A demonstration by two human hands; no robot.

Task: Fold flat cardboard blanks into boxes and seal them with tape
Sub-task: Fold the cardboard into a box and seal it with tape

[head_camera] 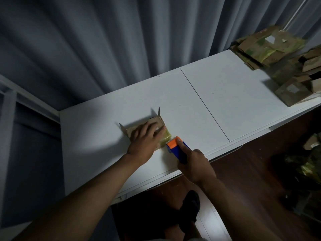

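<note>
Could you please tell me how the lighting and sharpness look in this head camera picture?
Head view: dim overall; the left hand and the cardboard box cast a broad dark shadow leftwards over the white table; the cardboard stack at far right is smeared by blur; wide-angle distortion slants the table edges; the tape dispenser stays fairly sharp.

I see a dim frame, lit from my right: the left hand (145,139) and cardboard box (145,128) cast long soft shadows leftward over the white table (217,94). The tabletop shows no glare. The cardboard stack (271,47) at far right is smeared, and wide-angle distortion bends the curtain (104,40) folds.
</note>
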